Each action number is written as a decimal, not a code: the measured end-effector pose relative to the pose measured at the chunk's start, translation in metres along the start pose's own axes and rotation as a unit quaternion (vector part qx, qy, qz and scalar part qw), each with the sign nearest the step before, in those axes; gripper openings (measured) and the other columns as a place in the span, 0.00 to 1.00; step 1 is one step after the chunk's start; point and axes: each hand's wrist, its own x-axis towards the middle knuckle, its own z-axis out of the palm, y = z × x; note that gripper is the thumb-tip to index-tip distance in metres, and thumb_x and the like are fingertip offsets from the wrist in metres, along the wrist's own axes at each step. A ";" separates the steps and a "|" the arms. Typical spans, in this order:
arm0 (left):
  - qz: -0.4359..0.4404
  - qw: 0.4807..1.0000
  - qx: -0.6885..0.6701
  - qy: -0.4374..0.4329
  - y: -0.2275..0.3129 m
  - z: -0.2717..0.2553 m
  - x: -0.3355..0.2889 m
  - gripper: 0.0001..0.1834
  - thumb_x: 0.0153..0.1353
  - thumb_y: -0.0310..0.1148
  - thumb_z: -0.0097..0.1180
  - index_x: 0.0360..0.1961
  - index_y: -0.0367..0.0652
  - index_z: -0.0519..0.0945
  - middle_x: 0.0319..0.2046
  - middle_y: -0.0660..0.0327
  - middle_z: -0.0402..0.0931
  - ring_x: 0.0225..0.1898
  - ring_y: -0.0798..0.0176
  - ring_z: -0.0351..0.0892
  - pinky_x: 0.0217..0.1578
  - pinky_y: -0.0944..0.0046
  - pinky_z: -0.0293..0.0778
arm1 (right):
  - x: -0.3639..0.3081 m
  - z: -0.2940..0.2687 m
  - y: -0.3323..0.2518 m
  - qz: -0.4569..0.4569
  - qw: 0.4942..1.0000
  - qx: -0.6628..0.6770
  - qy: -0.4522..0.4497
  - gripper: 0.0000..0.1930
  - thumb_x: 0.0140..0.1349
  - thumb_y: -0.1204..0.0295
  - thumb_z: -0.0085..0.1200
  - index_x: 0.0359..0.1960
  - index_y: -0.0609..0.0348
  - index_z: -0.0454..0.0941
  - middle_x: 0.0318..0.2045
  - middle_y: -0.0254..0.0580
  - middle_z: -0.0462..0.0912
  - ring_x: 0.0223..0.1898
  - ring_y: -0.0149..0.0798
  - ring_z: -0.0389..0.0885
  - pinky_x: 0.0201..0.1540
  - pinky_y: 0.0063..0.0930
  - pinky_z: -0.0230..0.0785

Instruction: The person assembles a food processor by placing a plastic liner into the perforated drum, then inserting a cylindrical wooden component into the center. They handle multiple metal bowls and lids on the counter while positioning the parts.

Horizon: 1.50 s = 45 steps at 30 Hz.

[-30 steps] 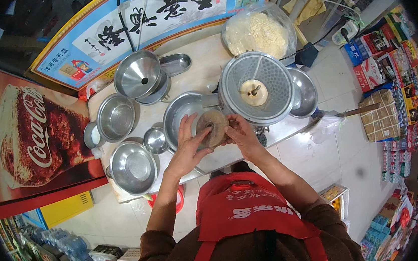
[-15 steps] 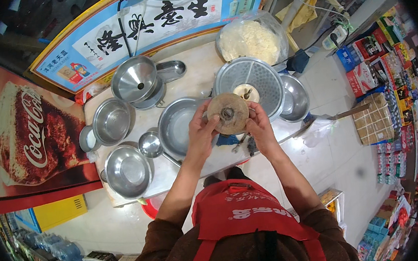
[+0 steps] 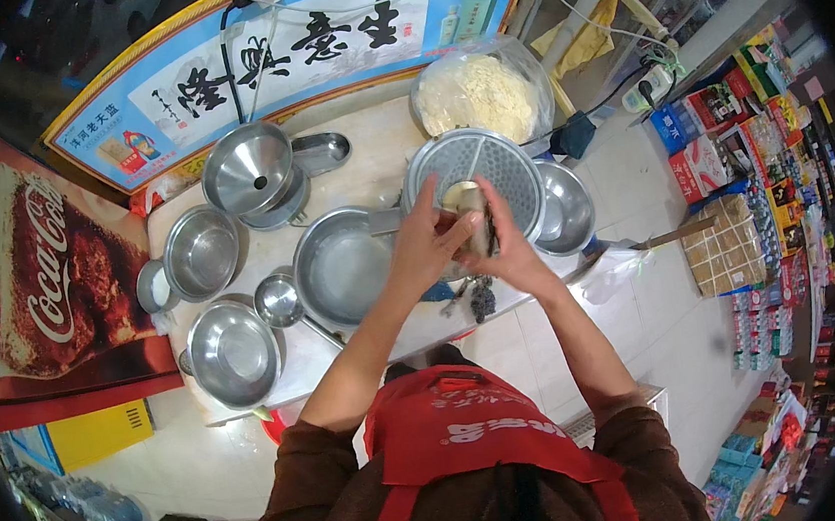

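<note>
Both my hands hold a round brown disc (image 3: 476,235) with a hub at its centre, turned nearly edge-on. My left hand (image 3: 418,248) grips it from the left, thumb and fingers against its face. From the right, my right hand (image 3: 516,256) holds it with the fingers over the far side. Beneath and just beyond it stands a grey drum-shaped metal vessel with a perforated inside (image 3: 517,189) and a crossbar. A pale round piece (image 3: 457,192) in the vessel is partly hidden by the disc and my fingers.
Left of the vessel are a wide metal basin (image 3: 343,273), a ladle (image 3: 279,301), steel bowls (image 3: 234,354), a funnel (image 3: 248,171) and a scoop (image 3: 322,153). Behind sits a bag of pale crumbly food (image 3: 482,98). Another steel bowl (image 3: 565,208) stands right. The table edge (image 3: 371,350) is near me.
The disc has been tilted from facing me flat to nearly edge-on. My right hand's fingers have moved up behind it. The whole view has shifted slightly.
</note>
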 end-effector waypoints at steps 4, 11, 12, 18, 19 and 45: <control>0.141 0.970 0.188 0.062 -0.023 0.003 0.018 0.62 0.53 0.57 0.68 0.73 0.29 0.46 0.61 0.37 0.67 0.64 0.43 0.68 0.62 0.50 0.64 | 0.001 -0.030 0.026 0.098 0.864 0.493 -0.013 0.49 0.56 0.50 0.65 0.74 0.49 0.50 0.66 0.52 0.64 0.64 0.49 0.69 0.61 0.43 0.72; 0.112 0.909 0.402 0.020 -0.067 0.002 0.018 0.68 0.47 0.64 0.66 0.75 0.35 0.42 0.75 0.43 0.41 0.76 0.39 0.33 0.70 0.35 0.37 | 0.006 -0.062 0.044 0.100 0.821 0.560 -0.052 0.51 0.54 0.52 0.69 0.74 0.51 0.49 0.67 0.58 0.62 0.62 0.57 0.72 0.58 0.49 0.75; 0.123 0.903 0.410 0.028 -0.069 0.001 0.020 0.68 0.46 0.64 0.66 0.74 0.34 0.42 0.75 0.44 0.41 0.76 0.39 0.33 0.70 0.35 0.37 | 0.008 -0.064 0.047 0.103 0.848 0.518 -0.048 0.51 0.55 0.53 0.68 0.74 0.51 0.49 0.67 0.57 0.62 0.62 0.55 0.72 0.59 0.46 0.74; 0.118 0.888 0.444 0.007 -0.066 -0.008 0.029 0.70 0.44 0.63 0.67 0.75 0.34 0.40 0.76 0.46 0.39 0.77 0.42 0.32 0.71 0.34 0.35 | 0.035 -0.063 0.058 0.093 0.991 0.097 -0.022 0.52 0.56 0.61 0.67 0.77 0.51 0.44 0.67 0.51 0.61 0.66 0.52 0.64 0.67 0.32 0.57; 0.115 0.888 0.446 0.002 -0.065 -0.009 0.030 0.70 0.43 0.63 0.67 0.75 0.34 0.39 0.76 0.47 0.38 0.77 0.42 0.32 0.71 0.34 0.35 | 0.040 -0.060 0.058 0.080 0.996 0.018 -0.037 0.53 0.54 0.62 0.68 0.77 0.52 0.43 0.67 0.53 0.60 0.67 0.54 0.62 0.68 0.36 0.54; 0.150 0.824 0.544 -0.042 -0.046 0.010 0.022 0.55 0.46 0.64 0.65 0.68 0.35 0.66 0.72 0.41 0.52 0.76 0.40 0.41 0.69 0.29 0.28 | 0.026 -0.038 0.113 -0.005 0.900 -0.406 -0.160 0.15 0.64 0.74 0.45 0.49 0.67 0.78 0.65 0.62 0.67 0.52 0.58 0.80 0.57 0.43 0.72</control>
